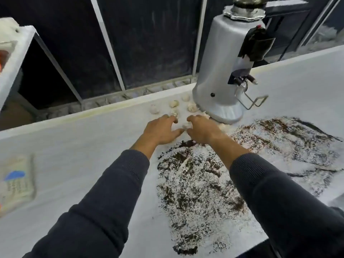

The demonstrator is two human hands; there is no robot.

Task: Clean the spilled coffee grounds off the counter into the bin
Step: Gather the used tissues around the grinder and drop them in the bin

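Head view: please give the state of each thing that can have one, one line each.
Grounds: spread on the counter.
Paper balls: crumpled, beside the grinder.
Grinder: upright.
Left hand: open, reaching for a ball.
Right hand: fingers curled at a ball.

My right hand point(202, 130) covers part of the small crumpled white wad point(186, 125), so my grip is unclear. The silver coffee grinder's point(223, 71) top and the blurred printed packet point(15, 183) are cut off.

Evenly, softly lit from above; faint shadows only. Dark beyond the window panes point(149, 43). Wide-angle bending at edges; smeared, blurry packet point(16, 185) at left edge.
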